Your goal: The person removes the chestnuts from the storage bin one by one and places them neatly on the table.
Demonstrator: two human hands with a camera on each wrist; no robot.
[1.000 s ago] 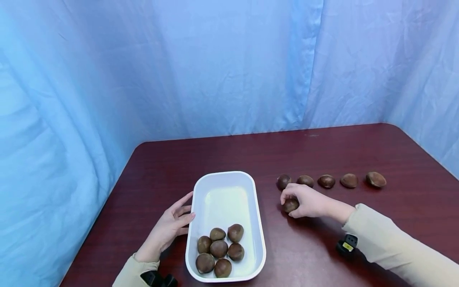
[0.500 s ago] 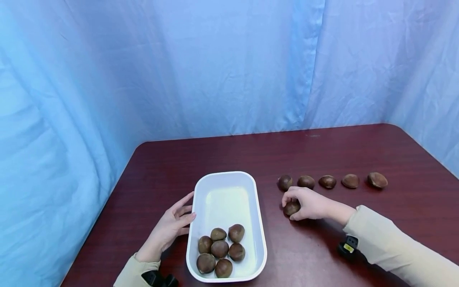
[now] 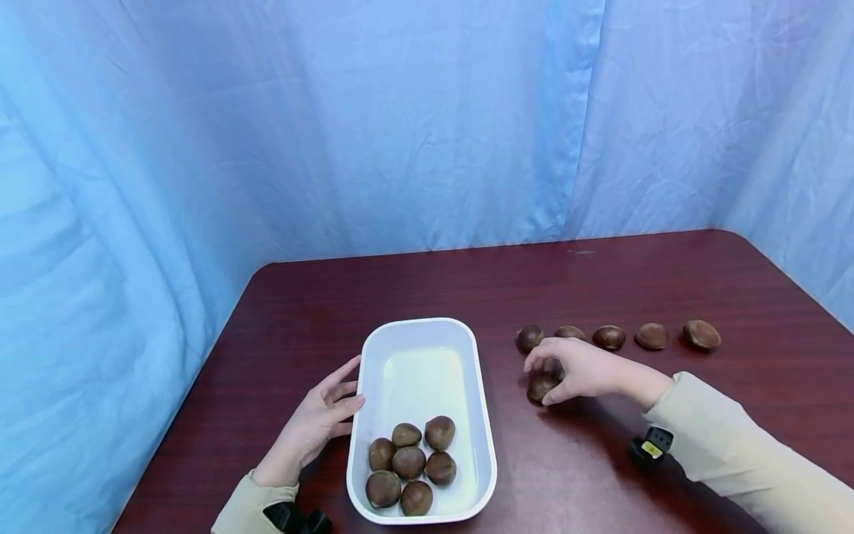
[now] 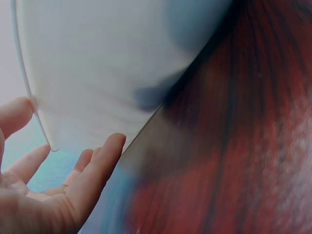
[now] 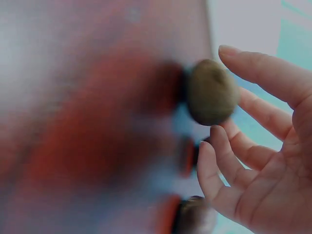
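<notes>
Chestnut (image 3: 542,386) lay on the table just right of the tray (image 3: 484,415); our right hand (image 3: 579,371) arched loosely over it, ungripped. Left hand (image 3: 313,429) rested flat-fingered against the tray. We judged a nudge could roll it.

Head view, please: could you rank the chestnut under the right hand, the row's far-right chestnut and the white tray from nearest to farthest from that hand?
1. Chestnut under the hand: right below the right hand, whose fingers arch over it.
2. White tray: to the hand's left, with chestnuts inside.
3. Far-right chestnut: at the right end of the row.
</notes>
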